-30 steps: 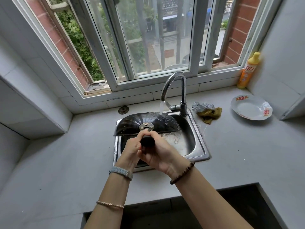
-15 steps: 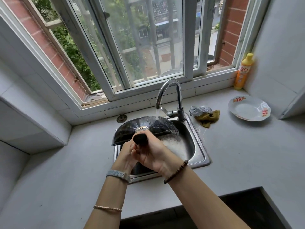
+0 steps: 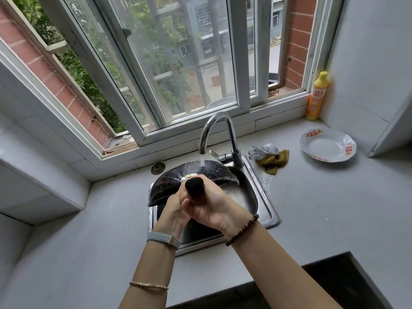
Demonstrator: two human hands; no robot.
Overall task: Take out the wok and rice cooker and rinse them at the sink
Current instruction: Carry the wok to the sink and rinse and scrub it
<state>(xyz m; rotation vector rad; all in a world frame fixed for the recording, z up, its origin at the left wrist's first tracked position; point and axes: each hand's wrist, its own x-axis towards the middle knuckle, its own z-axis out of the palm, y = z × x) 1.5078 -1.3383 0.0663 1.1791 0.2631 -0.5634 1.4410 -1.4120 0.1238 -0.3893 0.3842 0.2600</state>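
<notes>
Head view: left hand (image 3: 176, 210) and right hand (image 3: 211, 208) curled round handle (image 3: 194, 185) of wok (image 3: 169, 186), tilted over sink (image 3: 265, 197), centre frame.
Change: wok rim closer under running faucet (image 3: 219, 121) than a second ago.
Around: rag (image 3: 273, 161), plate (image 3: 327, 147), detergent bottle (image 3: 317, 97), right.

Wok (image 3: 170, 186) inside unseen; sink (image 3: 266, 197) drain hidden beneath.

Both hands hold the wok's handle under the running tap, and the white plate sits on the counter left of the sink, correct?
No. The head view shows the white plate on the counter right of the sink, not left. The left hand and right hand do hold the handle of the wok under the running tap.
</notes>
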